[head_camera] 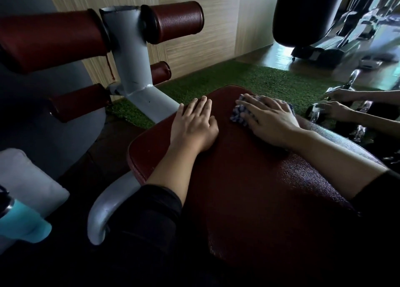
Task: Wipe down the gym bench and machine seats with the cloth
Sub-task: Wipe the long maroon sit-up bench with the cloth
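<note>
The left hand [193,125] lies flat and relaxed on the dark red padded vinyl gym bench [249,189], apparently bracing; the right hand [268,118] presses the blue-and-white patterned cloth [239,113] against the pad's far end, fingers straight, wiping.

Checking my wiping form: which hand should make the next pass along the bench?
Right. The right hand already presses the cloth flat near the far end of the bench; the left hand lies bare on the pad, likely just bracing.

Black sleeves [151,202] pushed up both forearms; bare, ringless fingers [200,105]
</note>
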`<state>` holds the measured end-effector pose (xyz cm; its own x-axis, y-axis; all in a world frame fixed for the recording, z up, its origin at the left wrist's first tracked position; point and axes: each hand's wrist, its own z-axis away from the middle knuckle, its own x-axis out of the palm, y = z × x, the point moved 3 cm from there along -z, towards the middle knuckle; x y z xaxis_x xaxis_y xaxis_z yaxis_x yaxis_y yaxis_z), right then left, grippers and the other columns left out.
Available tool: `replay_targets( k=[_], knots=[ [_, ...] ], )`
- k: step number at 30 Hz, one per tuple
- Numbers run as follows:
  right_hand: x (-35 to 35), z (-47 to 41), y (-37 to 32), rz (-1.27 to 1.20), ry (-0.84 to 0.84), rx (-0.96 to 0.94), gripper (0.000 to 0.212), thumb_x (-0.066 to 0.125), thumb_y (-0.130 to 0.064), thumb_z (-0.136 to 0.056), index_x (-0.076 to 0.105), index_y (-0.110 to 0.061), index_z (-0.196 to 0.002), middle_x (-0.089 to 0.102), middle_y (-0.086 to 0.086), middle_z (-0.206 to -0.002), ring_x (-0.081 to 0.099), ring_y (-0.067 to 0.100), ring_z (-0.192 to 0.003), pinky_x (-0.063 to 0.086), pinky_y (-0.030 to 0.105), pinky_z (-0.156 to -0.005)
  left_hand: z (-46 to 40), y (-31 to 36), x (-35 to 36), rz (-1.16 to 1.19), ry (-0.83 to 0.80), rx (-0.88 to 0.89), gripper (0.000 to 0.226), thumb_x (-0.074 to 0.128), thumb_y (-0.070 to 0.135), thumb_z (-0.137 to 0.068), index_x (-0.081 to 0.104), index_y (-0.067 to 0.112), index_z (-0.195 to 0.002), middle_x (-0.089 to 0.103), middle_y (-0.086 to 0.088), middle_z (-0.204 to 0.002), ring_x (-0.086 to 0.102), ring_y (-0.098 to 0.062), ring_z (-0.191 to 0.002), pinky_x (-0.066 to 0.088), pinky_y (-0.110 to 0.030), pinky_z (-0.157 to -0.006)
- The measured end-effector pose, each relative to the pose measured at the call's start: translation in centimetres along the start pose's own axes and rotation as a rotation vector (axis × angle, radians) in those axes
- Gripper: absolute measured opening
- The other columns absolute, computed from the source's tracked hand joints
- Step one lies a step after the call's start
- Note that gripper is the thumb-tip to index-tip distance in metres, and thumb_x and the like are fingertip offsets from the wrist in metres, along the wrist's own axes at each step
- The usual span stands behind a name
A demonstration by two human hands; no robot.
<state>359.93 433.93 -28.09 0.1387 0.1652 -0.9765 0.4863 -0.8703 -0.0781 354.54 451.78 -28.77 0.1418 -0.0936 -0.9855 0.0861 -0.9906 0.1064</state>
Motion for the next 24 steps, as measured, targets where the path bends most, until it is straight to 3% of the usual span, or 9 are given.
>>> replay_targets(
  k=[6,13,17,24],
  knots=[
    [0.7,-6.1,-3.0,-0.060,-0.042,-0.052,0.048,0.021,-0.056,-0.099,0.019,-0.048,-0.147,0.010,-0.021,-0.158,0.008,0.016,-0.147,0.006,0.044,-0.119,0.1,0.1,-0.3,0.019,0.027,0.006,0.056,0.018,0.035,-0.103,0.006,0.019,-0.156,0.001,0.007,-0.163,-0.003,-0.008,-0.148,-0.004,-0.036,-0.121],
    [0.0,-5.2,1.7,-0.141,-0.045,0.135,0.052,0.022,-0.055,-0.100,0.024,-0.038,-0.149,0.019,-0.016,-0.158,0.023,0.022,-0.144,0.023,0.039,-0.114,0.1,-0.1,-0.2,0.014,0.008,0.002,0.056,0.016,0.036,-0.103,0.005,0.022,-0.156,-0.001,0.009,-0.162,-0.004,-0.007,-0.148,-0.004,-0.036,-0.121],
    [0.2,-0.3,0.2,0.011,0.045,0.043,0.051,0.024,-0.051,-0.100,0.022,-0.038,-0.149,0.016,-0.016,-0.159,0.018,0.020,-0.144,0.014,0.044,-0.117,-0.1,-0.1,0.0,-0.002,-0.021,-0.006,0.056,0.016,0.036,-0.103,0.002,0.024,-0.155,-0.003,0.010,-0.162,-0.005,-0.008,-0.148,-0.005,-0.037,-0.121],
    [0.5,0.5,-3.8,-0.035,-0.050,-0.016,0.056,0.025,-0.056,-0.098,0.015,-0.039,-0.151,0.008,-0.014,-0.160,0.007,0.019,-0.147,0.001,0.047,-0.119,0.7,-0.1,-1.3,0.039,-0.059,0.043,0.055,0.022,0.037,-0.105,0.009,0.022,-0.156,0.003,0.005,-0.163,0.000,-0.011,-0.149,0.000,-0.036,-0.121]
  ],
)
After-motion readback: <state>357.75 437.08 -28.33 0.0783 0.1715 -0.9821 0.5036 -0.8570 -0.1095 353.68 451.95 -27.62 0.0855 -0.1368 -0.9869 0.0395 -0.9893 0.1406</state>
